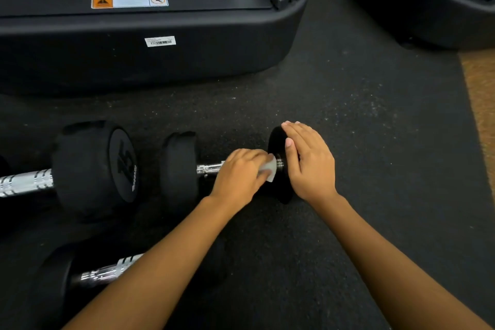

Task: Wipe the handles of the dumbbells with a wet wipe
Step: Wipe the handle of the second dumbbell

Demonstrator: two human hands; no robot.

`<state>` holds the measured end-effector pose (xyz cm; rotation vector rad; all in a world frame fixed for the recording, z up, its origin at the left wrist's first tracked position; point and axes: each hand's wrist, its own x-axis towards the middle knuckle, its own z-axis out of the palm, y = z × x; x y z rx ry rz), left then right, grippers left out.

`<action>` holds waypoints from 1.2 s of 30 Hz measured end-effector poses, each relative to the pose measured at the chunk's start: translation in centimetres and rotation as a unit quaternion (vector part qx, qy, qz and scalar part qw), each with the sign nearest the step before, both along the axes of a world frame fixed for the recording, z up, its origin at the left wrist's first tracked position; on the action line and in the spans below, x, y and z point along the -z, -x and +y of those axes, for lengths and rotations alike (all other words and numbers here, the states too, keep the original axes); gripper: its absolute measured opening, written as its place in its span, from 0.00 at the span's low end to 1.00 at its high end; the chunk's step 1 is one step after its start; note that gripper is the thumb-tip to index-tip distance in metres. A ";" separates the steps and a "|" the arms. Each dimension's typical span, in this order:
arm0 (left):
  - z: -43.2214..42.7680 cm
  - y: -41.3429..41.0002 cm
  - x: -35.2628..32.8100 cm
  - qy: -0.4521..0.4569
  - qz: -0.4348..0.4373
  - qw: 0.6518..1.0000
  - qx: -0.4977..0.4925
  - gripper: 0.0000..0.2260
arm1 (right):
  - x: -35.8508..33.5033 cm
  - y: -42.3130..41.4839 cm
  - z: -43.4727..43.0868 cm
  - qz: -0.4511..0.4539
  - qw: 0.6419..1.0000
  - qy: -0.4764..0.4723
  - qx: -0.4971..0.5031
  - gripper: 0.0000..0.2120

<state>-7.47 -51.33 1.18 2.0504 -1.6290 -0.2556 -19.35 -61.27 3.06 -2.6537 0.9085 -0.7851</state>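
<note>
My left hand (pixel 241 174) grips the wipe (pixel 269 169) round the handle (pixel 211 169). My right hand (pixel 308 161) lies flat, fingers straight, on the head (pixel 276 139).

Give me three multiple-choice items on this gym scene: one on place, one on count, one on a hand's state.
1. The white wet wipe lies: A in a bin; B on the middle dumbbell's chrome handle; C on a shelf.
2. Chrome handles showing: A one; B three; C five.
3. The right hand is: A flat on the black rubber head; B a fist; C gripping the wipe.
B, the left hand holds it there; B, add the left handle and the near handle; A, fingers straight.
</note>
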 end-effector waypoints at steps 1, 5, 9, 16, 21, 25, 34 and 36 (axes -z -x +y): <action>0.0 0.4 0.0 0.006 -0.011 1.000 -0.007 0.17 | 0.0 0.0 0.0 -0.001 1.000 -0.001 0.000 0.20; -0.6 2.0 0.3 0.050 -0.014 0.998 -0.029 0.15 | 0.0 0.0 0.0 -0.004 1.000 -0.001 -0.002 0.21; 0.2 1.4 0.9 0.089 -0.041 0.995 -0.030 0.14 | 0.0 0.0 0.0 0.000 1.000 -0.002 -0.001 0.20; -1.2 2.6 -0.1 0.049 -0.058 0.996 -0.053 0.11 | -0.1 -0.1 0.2 -0.011 1.000 -0.001 0.007 0.20; 0.1 1.2 0.1 0.056 -0.066 0.996 -0.036 0.14 | -0.1 -0.1 0.2 -0.007 1.000 -0.003 0.007 0.20; -0.8 0.2 -1.4 -0.063 -0.012 0.997 -0.042 0.12 | -0.1 0.0 0.2 -0.007 1.000 -0.002 0.008 0.20; -4.5 0.3 -3.2 -0.284 0.011 0.959 -0.003 0.18 | 0.0 0.0 0.1 -0.009 1.000 -0.001 0.005 0.20; -3.8 -0.1 -3.1 -0.258 0.027 0.966 0.005 0.17 | 0.0 0.0 0.1 -0.012 1.000 0.001 0.004 0.20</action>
